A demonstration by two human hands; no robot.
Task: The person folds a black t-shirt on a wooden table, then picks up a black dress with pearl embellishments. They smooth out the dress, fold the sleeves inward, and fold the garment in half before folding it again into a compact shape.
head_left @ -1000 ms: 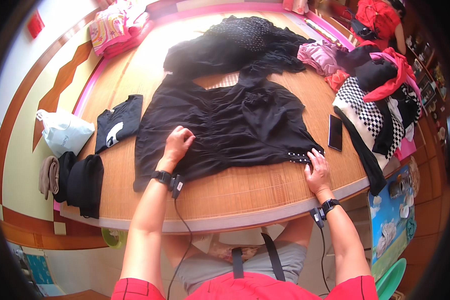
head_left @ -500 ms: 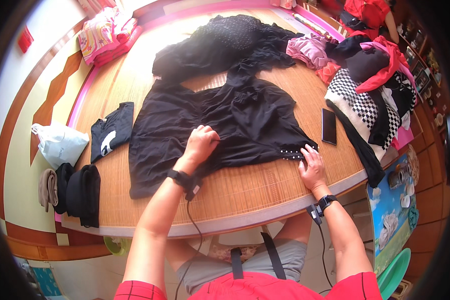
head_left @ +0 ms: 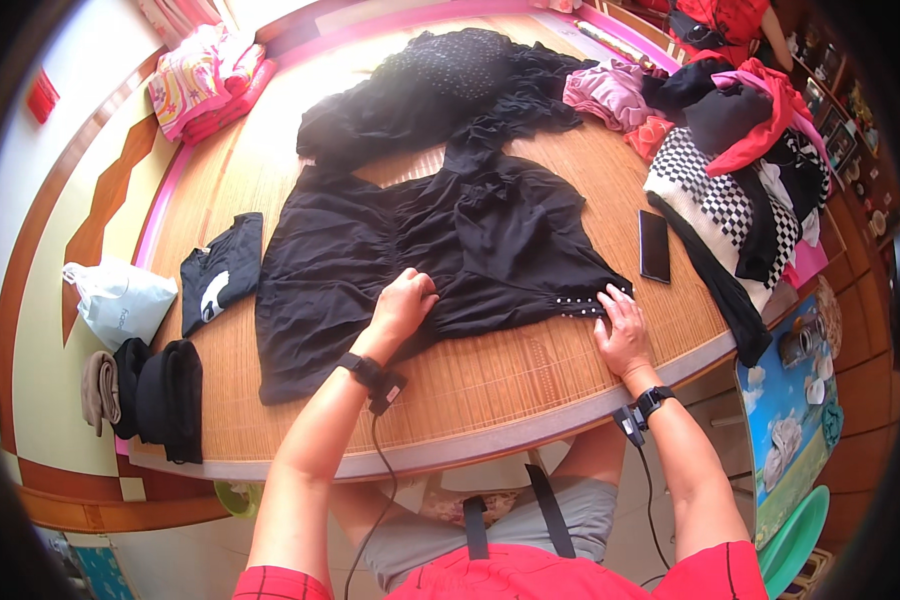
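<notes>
the round bamboo-mat table [head_left: 490,400] fills the view, its near rim curving just under both wrists. spread across it, directly beyond and under both hands, is the black blouse [head_left: 470,240], lying flat with its long axis running left to right from the person's seat, hem side towards the left hand and the studded cuff out to the right.

the left hand [head_left: 402,303] sits on the middle of the blouse's near edge, fingers curled shut and bunching the cloth under them. the right hand [head_left: 622,330] lies flat and open, fingertips pressing the studded cuff at the garment's right end, palm on bare mat. the left hand is nearer the body of the cloth; the right only touches its tip.

beyond the blouse, farther from both hands, is a heap of black lace cloth [head_left: 440,85]. to the right of the right hand, a pile of mixed clothes with a checked piece [head_left: 730,200] crowds the table edge, and a dark phone [head_left: 654,246] lies just beyond the right fingertips, apart from the cuff. left of the left hand, a small folded black top [head_left: 220,272] lies well apart. bare mat shows only between the blouse and the near rim.
</notes>
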